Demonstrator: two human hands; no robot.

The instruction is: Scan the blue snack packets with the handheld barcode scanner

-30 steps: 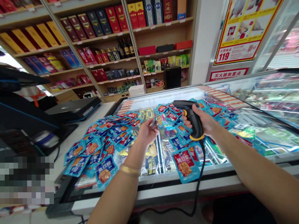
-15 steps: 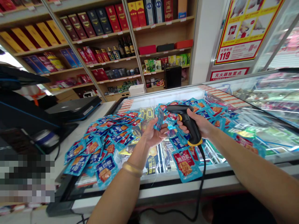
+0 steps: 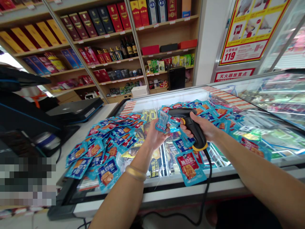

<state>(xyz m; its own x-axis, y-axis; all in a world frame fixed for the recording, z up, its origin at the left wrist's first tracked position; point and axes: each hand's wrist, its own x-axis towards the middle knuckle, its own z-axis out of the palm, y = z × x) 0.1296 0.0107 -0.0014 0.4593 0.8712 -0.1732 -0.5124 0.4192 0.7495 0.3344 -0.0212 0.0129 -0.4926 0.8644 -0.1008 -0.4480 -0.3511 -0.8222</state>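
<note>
From here I see the left hand [image 3: 156, 135] pinching a blue snack packet [image 3: 162, 121] above the chest freezer [image 3: 171, 193], its long axis near upright. The right hand [image 3: 206, 127] is wrapped around the barcode scanner [image 3: 194, 129], whose nose points leftward, right beside the packet; whether they touch, I can't tell.

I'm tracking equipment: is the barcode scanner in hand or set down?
In hand: the right hand grips the barcode scanner by its handle, near the blue packet in the left hand.

hands [image 3: 156, 135] hold blue packet [image 3: 162, 121] and scanner [image 3: 194, 128]
</note>
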